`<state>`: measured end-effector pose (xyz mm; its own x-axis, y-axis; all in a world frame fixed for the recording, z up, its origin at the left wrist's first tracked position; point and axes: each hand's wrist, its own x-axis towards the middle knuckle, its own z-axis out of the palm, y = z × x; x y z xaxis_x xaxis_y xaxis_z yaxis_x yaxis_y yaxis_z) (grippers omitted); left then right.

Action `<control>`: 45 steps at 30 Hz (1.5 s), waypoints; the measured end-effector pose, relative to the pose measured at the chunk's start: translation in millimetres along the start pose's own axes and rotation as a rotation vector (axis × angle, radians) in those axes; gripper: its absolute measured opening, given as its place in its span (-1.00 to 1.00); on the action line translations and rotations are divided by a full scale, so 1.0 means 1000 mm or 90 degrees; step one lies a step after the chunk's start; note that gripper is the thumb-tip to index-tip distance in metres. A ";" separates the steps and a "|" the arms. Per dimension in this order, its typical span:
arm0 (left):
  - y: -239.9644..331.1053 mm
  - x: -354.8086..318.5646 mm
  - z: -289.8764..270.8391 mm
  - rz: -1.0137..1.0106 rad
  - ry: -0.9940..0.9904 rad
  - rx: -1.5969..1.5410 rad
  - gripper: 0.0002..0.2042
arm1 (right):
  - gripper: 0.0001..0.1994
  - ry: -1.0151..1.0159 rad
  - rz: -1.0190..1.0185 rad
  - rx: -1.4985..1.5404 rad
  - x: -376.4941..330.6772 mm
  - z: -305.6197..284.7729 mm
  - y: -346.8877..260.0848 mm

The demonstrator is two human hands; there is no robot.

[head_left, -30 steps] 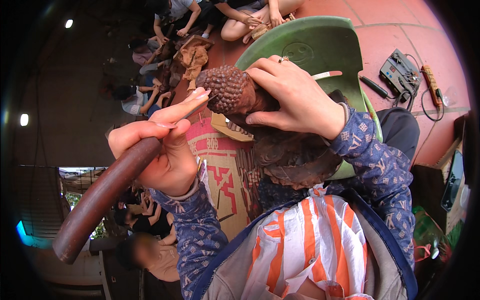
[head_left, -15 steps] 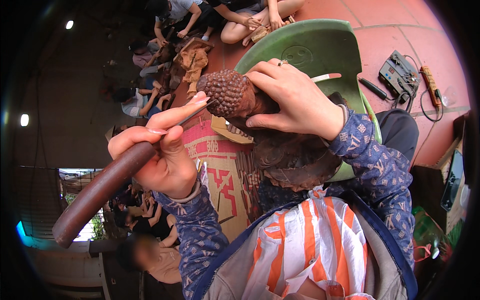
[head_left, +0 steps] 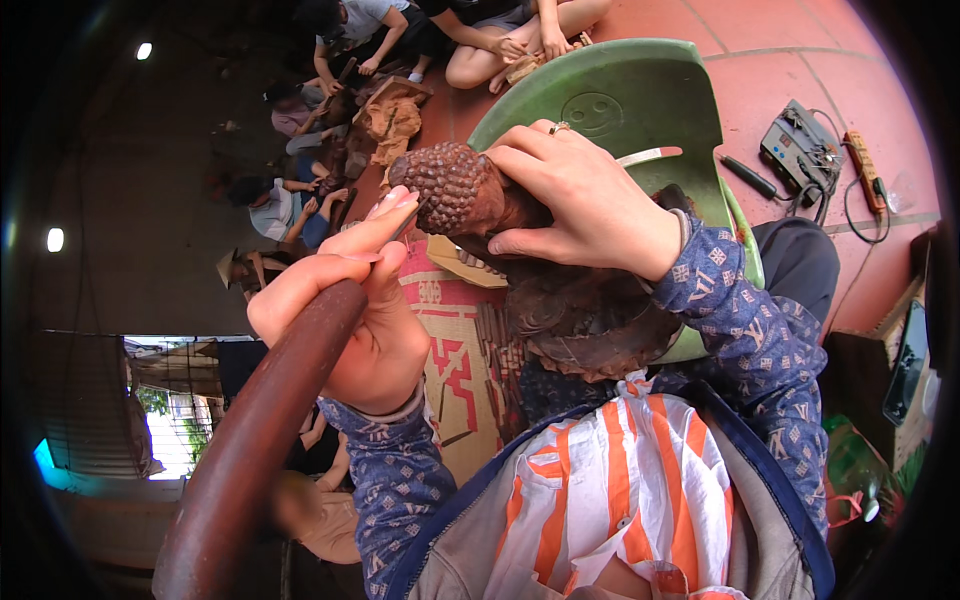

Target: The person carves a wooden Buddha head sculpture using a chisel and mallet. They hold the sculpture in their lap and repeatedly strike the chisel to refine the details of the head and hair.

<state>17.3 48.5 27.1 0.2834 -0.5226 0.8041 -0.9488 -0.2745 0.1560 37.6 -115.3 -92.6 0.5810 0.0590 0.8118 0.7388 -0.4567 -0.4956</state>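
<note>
A dark brown wooden carved figure lies across my lap, and its head (head_left: 442,188) is covered in small round curls. My left hand (head_left: 345,310) is closed around a carving chisel with a long, thick, curved red-brown wooden handle (head_left: 265,440). The chisel's thin metal blade (head_left: 403,226) passes between my fingers, its tip at the curls, and my outstretched fingertips rest against the head there. My right hand (head_left: 590,195), wearing a ring, grips the figure behind the head, thumb below and fingers above. The carved lower part (head_left: 590,325) lies under my right wrist.
A green plastic chair (head_left: 640,85) stands behind the figure. Several chisels (head_left: 495,350) lie on a patterned mat (head_left: 455,330). At the right are a grey electrical box (head_left: 800,145), an orange power strip (head_left: 862,165) and cords. People (head_left: 500,35) work with wooden pieces at the far side.
My left hand has shifted slightly right and turned, and the chisel's handle has swung down to a steeper angle. My right hand and the figure have hardly moved.
</note>
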 end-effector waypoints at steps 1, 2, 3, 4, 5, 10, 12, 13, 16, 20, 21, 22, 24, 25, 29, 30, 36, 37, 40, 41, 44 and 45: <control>0.001 0.000 0.002 0.003 0.025 -0.021 -0.73 | -0.43 0.005 -0.005 -0.002 0.000 0.001 0.000; 0.002 0.002 0.002 0.006 0.016 -0.004 -0.75 | -0.43 0.012 -0.009 -0.005 0.000 0.001 0.001; 0.003 0.003 0.001 0.009 0.008 0.014 -0.77 | -0.43 0.015 -0.011 -0.005 0.000 0.001 0.001; 0.004 0.004 0.000 0.012 0.000 0.031 -0.79 | -0.43 0.018 -0.013 -0.006 0.000 0.002 0.001; 0.006 0.007 -0.002 0.030 -0.030 0.073 -0.81 | -0.43 0.021 -0.015 -0.008 -0.001 0.002 0.001; 0.015 0.016 -0.009 0.064 -0.126 0.209 -0.90 | -0.42 0.032 -0.020 -0.006 -0.001 0.005 0.001; 0.014 0.022 -0.013 0.042 -0.155 0.150 -0.86 | -0.41 0.020 -0.013 -0.002 -0.002 0.006 0.003; 0.013 0.024 -0.017 0.031 -0.170 0.120 -0.84 | -0.41 0.004 -0.006 0.002 -0.003 0.007 0.005; 0.021 0.022 -0.028 -0.083 -0.149 -0.165 -0.73 | -0.40 -0.007 0.005 0.004 -0.001 0.001 0.008; 0.014 0.029 -0.032 -0.161 -0.143 -0.073 -0.74 | -0.40 -0.005 -0.006 0.010 -0.001 0.003 0.003; 0.011 0.029 -0.028 -0.151 -0.146 -0.067 -0.75 | -0.40 -0.005 -0.004 0.008 -0.001 0.003 0.004; 0.008 0.028 -0.024 -0.141 -0.149 -0.060 -0.75 | -0.40 -0.006 -0.003 0.006 -0.002 0.003 0.004; 0.006 0.028 -0.021 -0.124 -0.151 -0.041 -0.76 | -0.40 -0.006 -0.003 0.007 -0.001 0.003 0.004; 0.006 0.028 -0.021 -0.116 -0.149 -0.030 -0.76 | -0.40 -0.007 -0.003 0.009 -0.001 0.002 0.004; 0.008 0.029 -0.020 -0.066 -0.161 0.054 -0.80 | -0.41 -0.004 -0.004 0.012 -0.001 0.003 0.005; 0.008 0.029 -0.020 -0.053 -0.164 0.072 -0.81 | -0.41 -0.003 -0.005 0.013 -0.001 0.003 0.005; 0.007 0.032 -0.021 0.011 -0.195 0.157 -0.86 | -0.42 0.002 -0.007 0.018 -0.002 0.004 0.005; 0.008 0.033 -0.022 0.021 -0.199 0.173 -0.86 | -0.42 0.003 -0.008 0.020 -0.001 0.003 0.004; 0.009 0.034 -0.021 0.009 -0.195 0.190 -0.87 | -0.42 0.005 -0.010 0.020 -0.001 0.003 0.004; 0.010 0.034 -0.019 -0.007 -0.191 0.190 -0.87 | -0.42 0.005 -0.010 0.020 -0.002 0.003 0.004; 0.018 0.037 -0.014 -0.058 -0.181 0.190 -0.88 | -0.42 0.004 -0.005 0.021 -0.002 0.003 0.005; 0.018 0.039 -0.014 -0.021 -0.193 0.217 -0.88 | -0.42 0.006 -0.007 0.022 -0.002 0.004 0.005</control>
<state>8.8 34.6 69.2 0.3886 -0.7075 0.5902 -0.8531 -0.5183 -0.0596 41.1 -114.2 -97.7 0.5701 0.0557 0.8197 0.7565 -0.4248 -0.4973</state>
